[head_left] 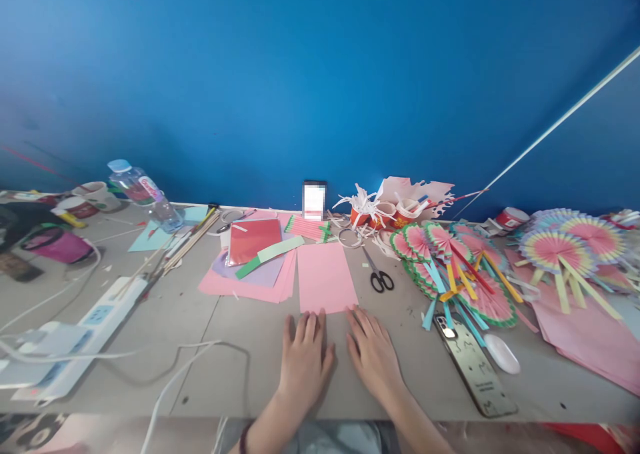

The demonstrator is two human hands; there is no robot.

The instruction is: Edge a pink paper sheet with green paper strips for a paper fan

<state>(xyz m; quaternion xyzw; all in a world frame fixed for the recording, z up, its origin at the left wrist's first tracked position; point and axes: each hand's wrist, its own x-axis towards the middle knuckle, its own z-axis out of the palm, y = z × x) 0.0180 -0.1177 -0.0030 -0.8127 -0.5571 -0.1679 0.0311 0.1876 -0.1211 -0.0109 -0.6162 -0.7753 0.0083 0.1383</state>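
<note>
A plain pink sheet of paper [327,277] lies flat on the grey table in front of me. Its near left corner is by the fingertips of my left hand [306,354], which rests palm down with the fingers stretched out. My right hand [373,351] also lies flat, fingers spread, its fingertips at the sheet's near right corner. Neither hand holds anything. Left of the sheet is a stack of pink and lilac paper [213,284] with a red packet [254,242] and a green strip [270,257] on top. Black-handled scissors [381,281] lie to the right.
Folded paper fans [487,301] and a phone [473,364] lie on the right, beside a white mouse [502,354]. A power strip [95,321] with cables, a tilted plastic bottle [147,191] and thin sticks [193,241] are on the left. A small screen [315,199] leans against the blue wall.
</note>
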